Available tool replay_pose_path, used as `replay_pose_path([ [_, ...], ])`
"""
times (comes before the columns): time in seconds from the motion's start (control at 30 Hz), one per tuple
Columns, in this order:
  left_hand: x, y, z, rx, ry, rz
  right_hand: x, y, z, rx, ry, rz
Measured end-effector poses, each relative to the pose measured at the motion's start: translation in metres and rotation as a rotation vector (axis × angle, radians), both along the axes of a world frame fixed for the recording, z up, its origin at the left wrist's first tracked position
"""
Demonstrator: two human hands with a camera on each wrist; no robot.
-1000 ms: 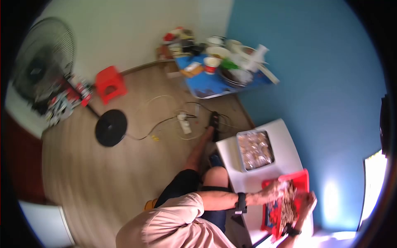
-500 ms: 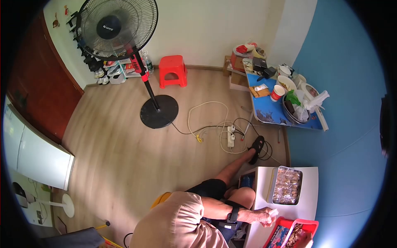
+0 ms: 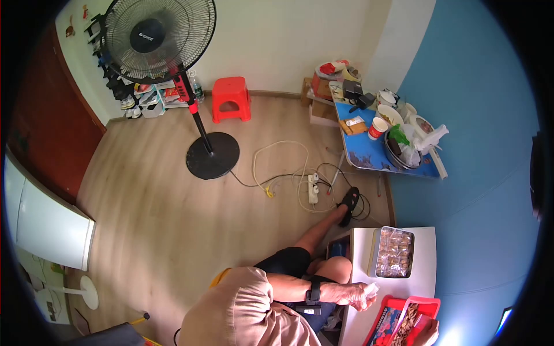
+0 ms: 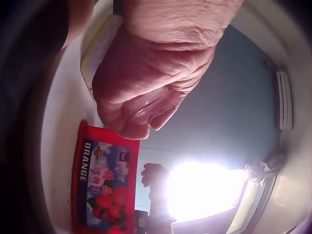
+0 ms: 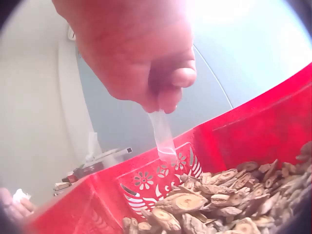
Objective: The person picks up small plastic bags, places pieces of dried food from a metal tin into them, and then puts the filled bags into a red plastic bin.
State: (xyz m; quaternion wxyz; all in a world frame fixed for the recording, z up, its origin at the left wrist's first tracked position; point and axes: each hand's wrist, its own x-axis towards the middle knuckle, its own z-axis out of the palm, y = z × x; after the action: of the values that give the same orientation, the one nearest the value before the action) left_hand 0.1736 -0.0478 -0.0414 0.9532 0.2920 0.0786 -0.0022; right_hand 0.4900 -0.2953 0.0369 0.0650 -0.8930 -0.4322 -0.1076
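Left hand point(image 3: 356, 295): forearm stretched forward across the knee, wrist strapped, fingers curled tight into a fist-like grip. Right hand point(image 5: 141, 58): low at the frame's bottom edge, fingers curled, fingertips pinched together, pointing downward.

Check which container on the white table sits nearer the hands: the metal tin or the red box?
The red box of dried slices. The right hand is at it and the left hand is just beside it; the metal tin lies farther up the white table.
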Motion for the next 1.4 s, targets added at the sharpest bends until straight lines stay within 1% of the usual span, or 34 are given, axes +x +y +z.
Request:
replay_pose_path([
  [0.03, -0.002, -0.001, -0.002, -0.005, 0.005, -0.001, -0.002, 0.000, 0.002, 0.017, 0.001, 0.013],
  [0.1, -0.012, 0.002, 0.003, -0.165, 0.019, -0.031, -0.012, 0.002, 0.013, 0.143, 0.060, 0.039],
  [0.13, -0.007, 0.000, -0.025, -0.373, -0.102, -0.100, -0.029, 0.010, 0.025, 0.277, 0.163, 0.055],
  [0.17, -0.008, 0.000, -0.024, -0.307, 0.023, -0.085, -0.046, 0.018, 0.037, 0.413, 0.262, 0.077],
  [0.2, -0.020, 0.002, -0.003, -0.158, 0.085, -0.013, -0.077, 0.032, 0.064, 0.471, 0.406, 0.032],
  [0.23, -0.025, 0.008, -0.004, -0.207, 0.032, -0.082, -0.115, 0.048, 0.089, 0.534, 0.549, -0.016],
  [0.27, -0.029, 0.012, -0.008, -0.250, 0.057, -0.135, -0.144, 0.062, 0.102, 0.566, 0.617, -0.056],
  [0.3, -0.035, 0.017, 0.000, -0.334, 0.090, -0.192, -0.168, 0.074, 0.112, 0.602, 0.683, -0.094],
  [0.37, -0.041, 0.022, -0.005, -0.414, 0.034, -0.277, -0.200, 0.087, 0.115, 0.615, 0.915, 0.140],
  [0.4, -0.044, 0.024, -0.006, -0.481, 0.036, -0.329, -0.214, 0.095, 0.111, 0.568, 0.975, 0.202],
  [0.43, -0.048, 0.026, -0.004, -0.483, -0.006, -0.369, -0.224, 0.105, 0.103, 0.524, 1.038, 0.273],
  [0.5, -0.057, 0.029, 0.002, -0.512, 0.005, -0.404, -0.238, 0.122, 0.079, 0.476, 1.281, 0.325],
  [0.57, -0.071, 0.023, 0.018, -0.247, 0.250, -0.161, -0.255, 0.146, 0.067, 0.376, 1.293, 0.428],
  [0.6, -0.076, 0.025, 0.013, -0.318, 0.223, -0.154, -0.261, 0.157, 0.061, 0.328, 1.193, 0.501],
  [0.63, -0.086, 0.028, 0.027, -0.336, 0.108, -0.181, -0.266, 0.165, 0.053, 0.278, 1.092, 0.574],
  [0.67, -0.092, 0.030, 0.028, -0.326, 0.098, -0.189, -0.269, 0.168, 0.040, 0.212, 1.005, 0.573],
  [0.7, -0.097, 0.032, 0.028, -0.316, 0.086, -0.196, -0.277, 0.175, 0.046, 0.180, 0.866, 0.623],
  [0.73, -0.101, 0.035, 0.025, -0.317, 0.089, -0.199, -0.280, 0.178, 0.045, 0.178, 0.823, 0.648],
  [0.77, -0.104, 0.037, 0.019, -0.352, 0.043, -0.225, -0.284, 0.179, 0.042, 0.175, 0.779, 0.672],
  [0.8, -0.108, 0.039, 0.020, -0.389, -0.003, -0.250, -0.286, 0.180, 0.040, 0.174, 0.782, 0.665],
  [0.87, -0.114, 0.038, 0.024, -0.393, -0.015, -0.261, -0.290, 0.180, 0.038, 0.214, 0.668, 0.648],
  [0.93, -0.120, 0.039, 0.026, -0.396, -0.026, -0.277, -0.296, 0.179, 0.036, 0.225, 0.661, 0.635],
  [1.0, -0.121, 0.037, 0.022, -0.260, -0.076, -0.275, -0.299, 0.179, 0.032, 0.238, 0.632, 0.631],
  [1.03, -0.120, 0.038, 0.021, -0.259, -0.087, -0.298, -0.299, 0.179, 0.029, 0.239, 0.609, 0.627],
  [1.1, -0.121, 0.039, 0.018, -0.218, -0.026, -0.321, -0.297, 0.179, 0.030, 0.242, 0.630, 0.667],
  [1.17, -0.125, 0.040, 0.018, -0.235, -0.008, -0.285, -0.295, 0.181, 0.028, 0.246, 0.696, 0.713],
  [1.2, -0.127, 0.042, 0.020, -0.241, -0.001, -0.290, -0.292, 0.182, 0.026, 0.205, 0.705, 0.752],
  [1.23, -0.129, 0.043, 0.023, -0.249, 0.008, -0.291, -0.290, 0.182, 0.026, 0.209, 0.698, 0.736],
  [1.3, -0.130, 0.045, 0.028, -0.255, 0.017, -0.290, -0.287, 0.187, 0.027, 0.107, 0.761, 0.834],
  [1.33, -0.130, 0.046, 0.028, -0.262, 0.029, -0.274, -0.287, 0.189, 0.032, 0.077, 0.847, 0.827],
  [1.4, -0.129, 0.048, 0.023, -0.225, 0.040, -0.289, -0.285, 0.194, 0.030, 0.059, 0.841, 0.839],
])
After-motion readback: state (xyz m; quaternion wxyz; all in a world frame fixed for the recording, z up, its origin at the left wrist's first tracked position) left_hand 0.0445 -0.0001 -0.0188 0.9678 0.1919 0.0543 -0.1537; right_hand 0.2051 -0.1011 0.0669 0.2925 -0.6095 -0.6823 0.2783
